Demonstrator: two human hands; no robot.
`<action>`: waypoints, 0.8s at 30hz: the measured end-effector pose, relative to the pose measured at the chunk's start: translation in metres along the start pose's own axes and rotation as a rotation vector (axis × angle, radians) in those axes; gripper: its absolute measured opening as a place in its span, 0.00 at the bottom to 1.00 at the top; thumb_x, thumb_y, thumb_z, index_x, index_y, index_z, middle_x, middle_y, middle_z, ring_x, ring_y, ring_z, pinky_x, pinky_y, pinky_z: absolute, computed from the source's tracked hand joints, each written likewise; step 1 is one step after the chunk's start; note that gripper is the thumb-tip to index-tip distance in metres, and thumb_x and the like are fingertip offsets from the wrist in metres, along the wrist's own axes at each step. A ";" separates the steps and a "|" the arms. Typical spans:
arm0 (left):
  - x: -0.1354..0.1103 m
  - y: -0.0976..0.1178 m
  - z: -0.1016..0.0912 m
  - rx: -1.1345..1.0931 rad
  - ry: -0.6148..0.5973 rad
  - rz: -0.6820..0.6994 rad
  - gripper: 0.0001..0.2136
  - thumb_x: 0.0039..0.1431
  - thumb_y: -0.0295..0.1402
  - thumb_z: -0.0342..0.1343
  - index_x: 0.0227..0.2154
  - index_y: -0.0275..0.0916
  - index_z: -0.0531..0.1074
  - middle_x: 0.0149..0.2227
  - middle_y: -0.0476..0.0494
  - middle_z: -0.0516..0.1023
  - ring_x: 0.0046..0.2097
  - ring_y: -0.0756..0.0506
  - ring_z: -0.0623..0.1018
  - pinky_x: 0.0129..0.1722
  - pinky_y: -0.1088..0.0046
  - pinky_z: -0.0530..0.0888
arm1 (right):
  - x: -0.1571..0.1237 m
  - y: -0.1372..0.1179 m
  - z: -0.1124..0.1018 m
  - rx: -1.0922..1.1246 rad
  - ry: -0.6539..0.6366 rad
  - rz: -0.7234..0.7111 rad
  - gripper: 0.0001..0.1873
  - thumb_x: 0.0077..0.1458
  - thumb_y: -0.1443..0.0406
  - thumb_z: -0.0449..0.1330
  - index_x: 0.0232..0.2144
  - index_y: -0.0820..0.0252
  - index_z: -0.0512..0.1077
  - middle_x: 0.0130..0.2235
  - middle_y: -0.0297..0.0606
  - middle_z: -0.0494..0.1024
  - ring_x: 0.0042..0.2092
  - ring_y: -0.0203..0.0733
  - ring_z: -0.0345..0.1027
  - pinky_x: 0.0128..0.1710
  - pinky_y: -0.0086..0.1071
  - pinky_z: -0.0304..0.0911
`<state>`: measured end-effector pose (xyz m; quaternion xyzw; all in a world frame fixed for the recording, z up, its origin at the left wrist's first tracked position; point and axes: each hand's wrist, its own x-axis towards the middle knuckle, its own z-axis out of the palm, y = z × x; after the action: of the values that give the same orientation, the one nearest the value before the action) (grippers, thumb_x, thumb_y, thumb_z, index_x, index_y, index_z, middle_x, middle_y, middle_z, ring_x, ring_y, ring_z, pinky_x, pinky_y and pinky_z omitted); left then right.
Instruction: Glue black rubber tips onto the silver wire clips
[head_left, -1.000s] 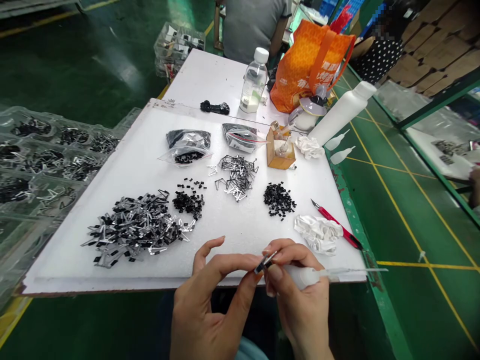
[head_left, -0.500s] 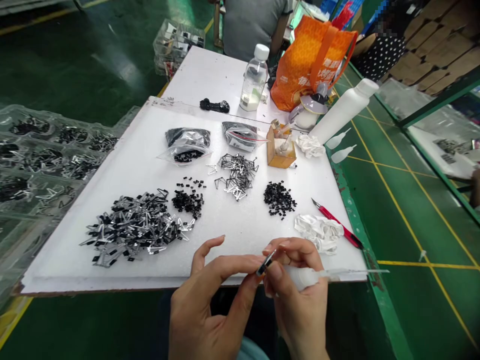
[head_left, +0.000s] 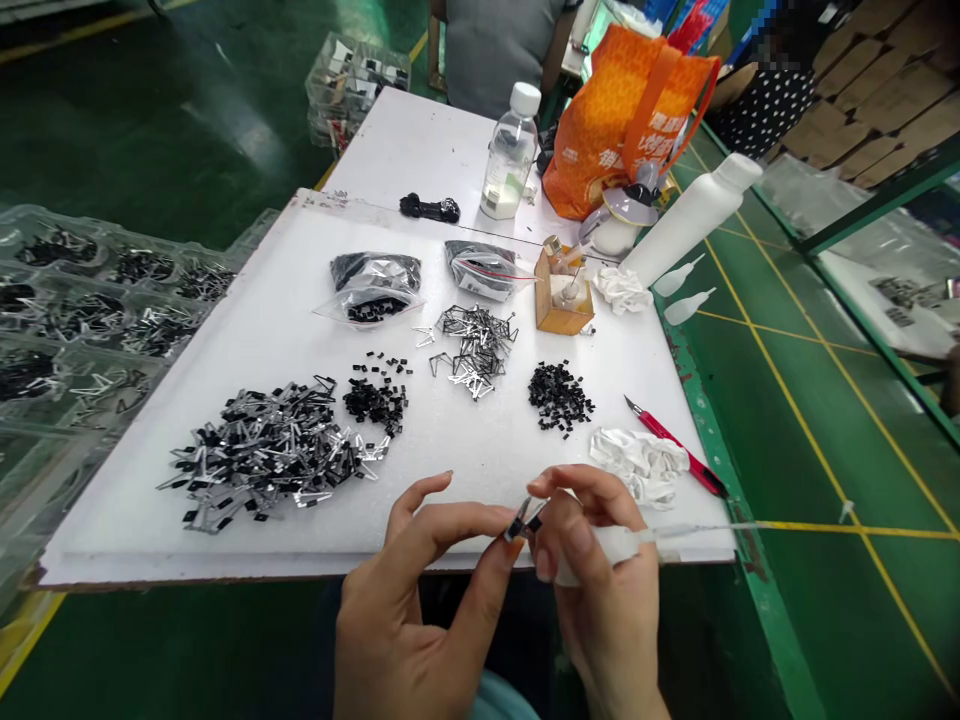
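White foam board (head_left: pixel 480 460), bare strip along its near edge between clip pile (head_left: pixel 270 455) and crumpled cloth (head_left: pixel 637 465), left hand (head_left: pixel 405 610) over that edge, thumb and forefinger pinched on a small metal clip (head_left: pixel 521 520), right hand (head_left: pixel 600 590) curled round a translucent squeeze bottle (head_left: pixel 622 543), fingertips touching the clip.

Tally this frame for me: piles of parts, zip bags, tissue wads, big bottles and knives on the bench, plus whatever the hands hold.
Piles: 4
Zip bags: 2
Tissue wads: 2
Big bottles: 2
Knife: 1
Clip, pinched by left hand: 1
Applicator, in right hand: 1
Total: 13
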<state>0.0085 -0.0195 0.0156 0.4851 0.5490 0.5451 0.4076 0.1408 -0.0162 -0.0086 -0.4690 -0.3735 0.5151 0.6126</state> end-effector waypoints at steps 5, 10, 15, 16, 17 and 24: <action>0.007 0.001 -0.003 -0.007 -0.064 -0.110 0.08 0.61 0.29 0.64 0.33 0.54 0.81 0.33 0.59 0.86 0.43 0.48 0.85 0.58 0.72 0.73 | 0.010 -0.005 -0.012 -0.112 -0.066 0.059 0.04 0.62 0.60 0.68 0.35 0.52 0.82 0.47 0.37 0.79 0.26 0.28 0.63 0.26 0.27 0.62; 0.009 0.002 -0.004 -0.043 -0.150 -0.209 0.04 0.61 0.33 0.64 0.37 0.52 0.81 0.36 0.54 0.85 0.43 0.47 0.85 0.43 0.79 0.77 | 0.012 -0.007 -0.014 -0.203 -0.053 0.052 0.09 0.60 0.58 0.68 0.31 0.55 0.81 0.46 0.41 0.78 0.35 0.39 0.69 0.33 0.34 0.66; 0.009 -0.001 -0.004 0.020 -0.224 -0.132 0.07 0.61 0.32 0.65 0.39 0.53 0.80 0.44 0.54 0.83 0.49 0.49 0.83 0.50 0.79 0.76 | 0.010 -0.007 -0.012 -0.223 -0.070 0.024 0.06 0.61 0.59 0.68 0.32 0.51 0.82 0.45 0.39 0.77 0.47 0.46 0.72 0.45 0.38 0.68; 0.009 -0.002 -0.004 0.022 -0.210 -0.128 0.07 0.61 0.31 0.65 0.39 0.53 0.80 0.45 0.53 0.83 0.50 0.49 0.83 0.51 0.80 0.75 | 0.009 -0.007 -0.011 -0.225 -0.073 0.020 0.05 0.61 0.59 0.68 0.33 0.50 0.82 0.45 0.39 0.77 0.47 0.46 0.72 0.45 0.38 0.67; 0.009 -0.004 -0.004 0.018 -0.192 -0.134 0.06 0.61 0.31 0.65 0.38 0.52 0.80 0.46 0.53 0.83 0.51 0.49 0.82 0.51 0.80 0.75 | 0.008 -0.006 -0.011 -0.231 -0.075 0.017 0.05 0.61 0.60 0.68 0.33 0.51 0.82 0.45 0.39 0.78 0.46 0.45 0.72 0.44 0.37 0.67; 0.009 0.001 -0.002 -0.100 -0.085 -0.277 0.03 0.60 0.34 0.65 0.32 0.51 0.81 0.47 0.50 0.80 0.54 0.45 0.79 0.54 0.74 0.72 | 0.035 -0.019 -0.017 -0.239 -0.065 -0.048 0.12 0.65 0.54 0.63 0.39 0.53 0.83 0.39 0.37 0.78 0.27 0.33 0.62 0.31 0.33 0.63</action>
<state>0.0050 -0.0117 0.0176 0.4064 0.5650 0.4891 0.5256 0.1686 0.0148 0.0045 -0.5127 -0.4632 0.4670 0.5518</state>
